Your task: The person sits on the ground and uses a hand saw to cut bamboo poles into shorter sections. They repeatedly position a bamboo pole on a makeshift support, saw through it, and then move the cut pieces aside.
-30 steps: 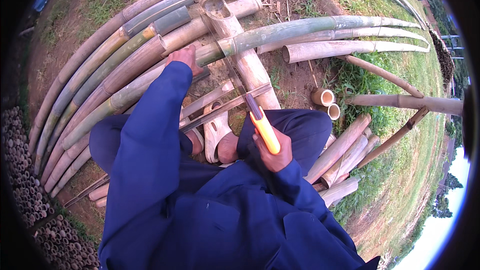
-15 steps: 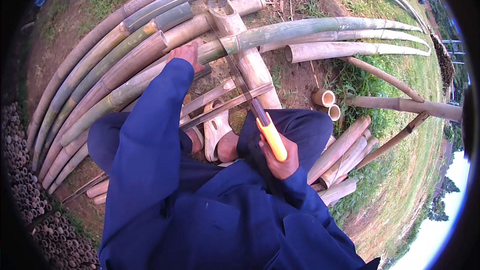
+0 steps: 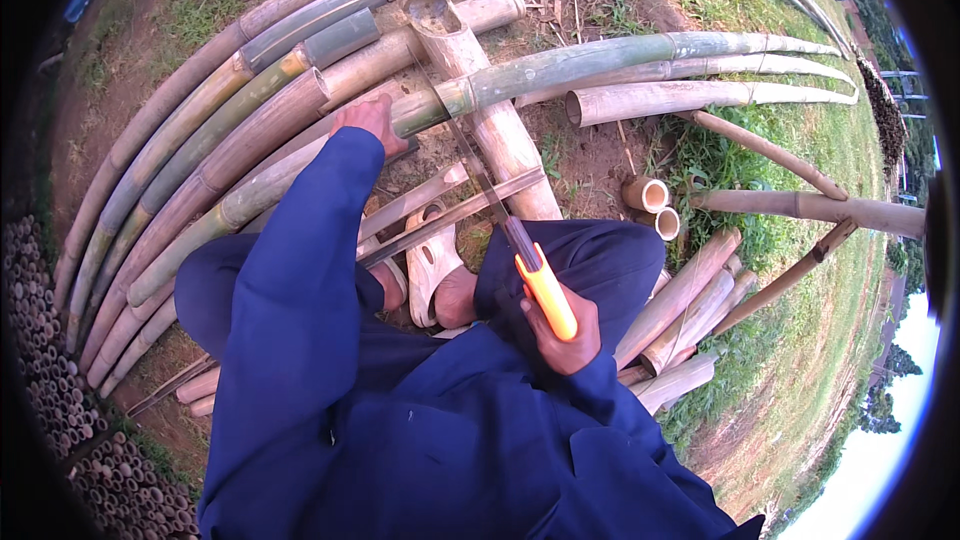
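Note:
A long green bamboo pole lies across a notched, pale bamboo log. My left hand is closed round the pole, left of the log. My right hand grips a handsaw by its yellow-orange handle, low at the right of my lap. The saw's long dark blade runs up and away from the handle and crosses the pole between my left hand and the log. How deep the blade sits in the bamboo I cannot tell.
Several bamboo poles lie side by side at the left. Split strips cross near my sandalled foot. Short cut pieces are heaped by my right knee, near two bamboo rings. Stacked bamboo ends fill the far left.
The saw and my right hand have drawn slightly back toward me, down and to the right. My left hand keeps its hold on the bamboo pole.

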A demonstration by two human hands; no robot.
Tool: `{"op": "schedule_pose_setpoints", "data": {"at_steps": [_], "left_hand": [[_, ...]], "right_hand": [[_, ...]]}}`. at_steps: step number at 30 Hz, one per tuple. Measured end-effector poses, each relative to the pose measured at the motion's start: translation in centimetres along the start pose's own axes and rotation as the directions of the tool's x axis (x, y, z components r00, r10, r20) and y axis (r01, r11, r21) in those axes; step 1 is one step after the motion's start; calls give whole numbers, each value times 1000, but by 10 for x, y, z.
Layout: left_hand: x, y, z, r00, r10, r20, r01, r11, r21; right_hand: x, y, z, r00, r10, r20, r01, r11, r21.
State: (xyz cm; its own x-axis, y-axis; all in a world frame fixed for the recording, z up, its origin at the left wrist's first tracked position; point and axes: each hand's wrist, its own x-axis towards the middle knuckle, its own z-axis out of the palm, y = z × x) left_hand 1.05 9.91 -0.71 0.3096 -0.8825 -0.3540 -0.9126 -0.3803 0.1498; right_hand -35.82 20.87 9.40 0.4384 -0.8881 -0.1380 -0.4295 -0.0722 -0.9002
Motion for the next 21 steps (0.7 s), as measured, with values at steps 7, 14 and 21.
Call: {"op": "schedule_pose_setpoints", "data": {"at_steps": [7, 14, 21], "left_hand": [[0, 1, 4, 1000, 10, -11, -10, 1000, -23], [-1, -8, 9, 999, 11, -40, -11, 1000, -15], [-1, 2, 8, 1000, 1, -19, -2, 1000, -15]], "right_hand": [[31, 9, 14, 1000, 27, -13, -27, 999, -18], [10, 1, 5, 1000, 3, 1, -3, 1000, 7], [7, -7, 6, 999, 38, -5, -38, 998, -55]]}}
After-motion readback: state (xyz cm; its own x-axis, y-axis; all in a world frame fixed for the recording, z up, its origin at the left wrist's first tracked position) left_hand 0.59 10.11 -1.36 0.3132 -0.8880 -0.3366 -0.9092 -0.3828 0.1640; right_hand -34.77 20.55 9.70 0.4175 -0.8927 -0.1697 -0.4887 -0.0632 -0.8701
